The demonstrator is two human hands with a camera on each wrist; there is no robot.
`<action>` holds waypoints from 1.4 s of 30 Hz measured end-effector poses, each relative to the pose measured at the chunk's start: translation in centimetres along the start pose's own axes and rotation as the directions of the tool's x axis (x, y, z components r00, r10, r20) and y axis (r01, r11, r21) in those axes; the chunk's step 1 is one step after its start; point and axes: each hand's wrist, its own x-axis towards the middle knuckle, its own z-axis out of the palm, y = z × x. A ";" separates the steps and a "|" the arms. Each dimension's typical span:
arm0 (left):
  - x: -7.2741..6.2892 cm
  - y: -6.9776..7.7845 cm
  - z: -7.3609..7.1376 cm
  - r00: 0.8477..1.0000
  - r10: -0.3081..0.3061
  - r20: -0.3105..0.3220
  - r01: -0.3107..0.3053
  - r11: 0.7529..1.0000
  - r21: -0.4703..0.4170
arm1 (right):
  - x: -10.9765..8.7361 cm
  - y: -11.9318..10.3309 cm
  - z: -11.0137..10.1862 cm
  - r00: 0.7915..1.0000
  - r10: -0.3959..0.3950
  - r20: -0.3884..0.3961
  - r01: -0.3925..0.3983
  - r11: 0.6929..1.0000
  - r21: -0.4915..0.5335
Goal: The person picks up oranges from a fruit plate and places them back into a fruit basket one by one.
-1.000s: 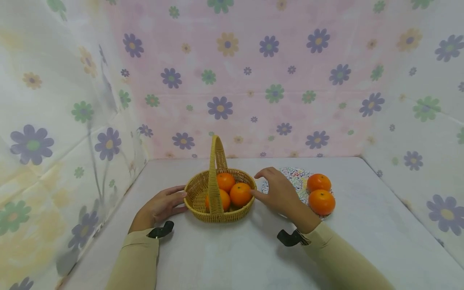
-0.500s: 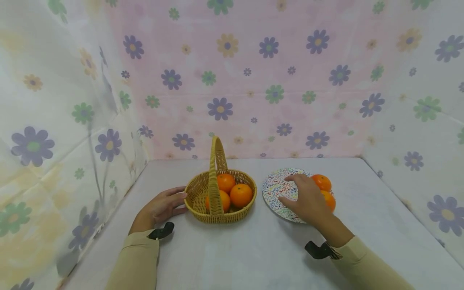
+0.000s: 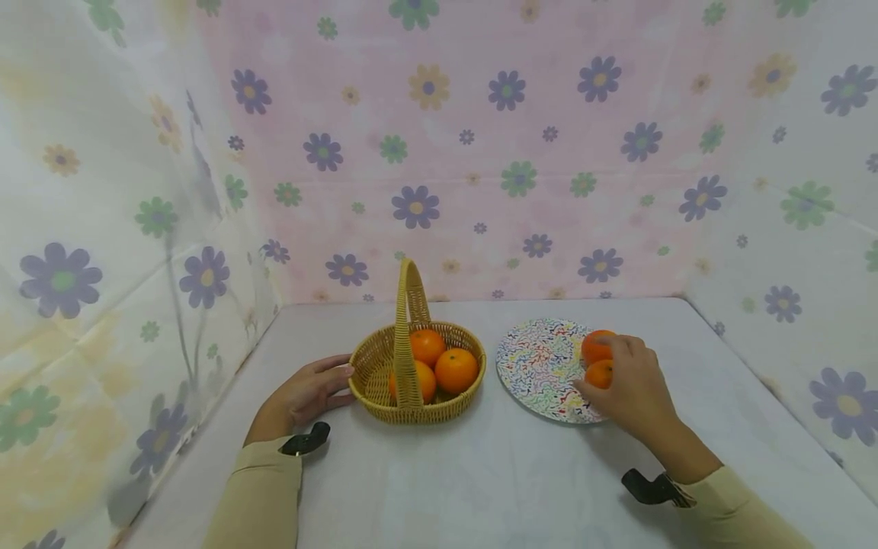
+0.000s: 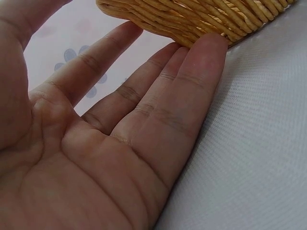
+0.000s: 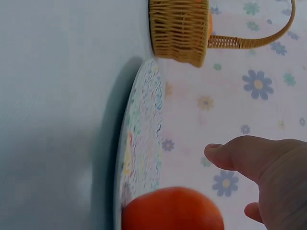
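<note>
A yellow wicker basket (image 3: 424, 414) with an arched handle stands left of centre, with three oranges (image 3: 456, 370) inside. Extended fingers of my left hand (image 3: 309, 393) touch the basket's left side; in the left wrist view their tips (image 4: 211, 50) meet the weave low down. To the right lies a round plate (image 3: 538, 366) with a multicoloured squiggle pattern. Two oranges sit at its right side, a far one (image 3: 595, 347) and a near one (image 3: 600, 374). My right hand (image 3: 638, 389) is spread beside the near orange, partly hiding it. In the right wrist view the thumb is apart from an orange (image 5: 172, 211).
A white cloth covers the table (image 3: 425, 488). Flower-printed sheets (image 3: 473, 160) enclose the back and both sides. Black camera mounts (image 3: 655, 488) stick out at the wrists. The basket's handle rises well above its rim.
My right hand has moved right, from the basket's right rim across the plate to the oranges there. My left hand and the basket have stayed put.
</note>
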 end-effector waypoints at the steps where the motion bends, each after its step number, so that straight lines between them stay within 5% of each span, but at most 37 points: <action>1: 0.0 0.0 0.0 1.000 -0.001 0.000 0.001 1.000 0.004 | -0.1 0.2 -0.1 1.000 0.021 0.013 -0.021 1.000 0.004; 8: 0.2 0.0 0.1 0.998 -0.029 -0.059 0.029 1.000 -0.002 | -0.3 1.7 -0.2 0.986 0.139 0.097 -0.144 0.988 0.051; 17: 0.2 -0.1 0.1 0.999 -0.021 -0.034 0.021 1.000 0.014 | -0.4 3.2 0.3 0.966 0.197 0.167 -0.219 0.967 0.132; 42: 0.2 0.0 0.2 0.998 -0.034 -0.048 0.034 0.999 0.002 | -1.0 2.9 2.0 0.961 0.215 0.172 -0.247 0.949 0.195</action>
